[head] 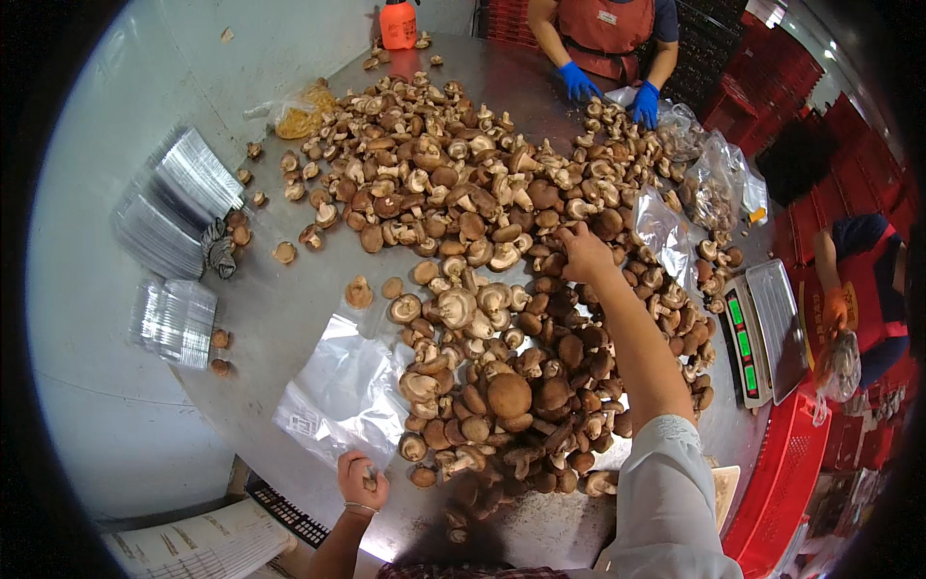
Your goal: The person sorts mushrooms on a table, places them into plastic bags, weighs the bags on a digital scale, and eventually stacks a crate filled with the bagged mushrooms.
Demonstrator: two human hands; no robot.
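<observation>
My left hand (pixel 360 483) is curled around a small brownish piece that looks like a mushroom, near the front edge of the metal table (pixel 260 405). Just beyond it lies a flat clear plastic bag (pixel 346 391) bearing a printed label. My right hand (pixel 587 255) reaches across the table and touches the shiitake mushrooms (pixel 434 174) in the large heap; its fingertips are among the caps, and whether it grips one is unclear. Below that arm, a nearer pile of darker mushrooms (pixel 510 395) spreads to the right of the bag.
Stacked clear plastic trays (pixel 177 203) lean by the left wall. A digital scale (pixel 767 333) stands at right, near filled bags (pixel 712 188). Opposite, a co-worker's blue-gloved hands (pixel 644 105) touch mushrooms. Another person (pixel 861 289) holds a bag. An orange spray bottle (pixel 398 25) stands behind.
</observation>
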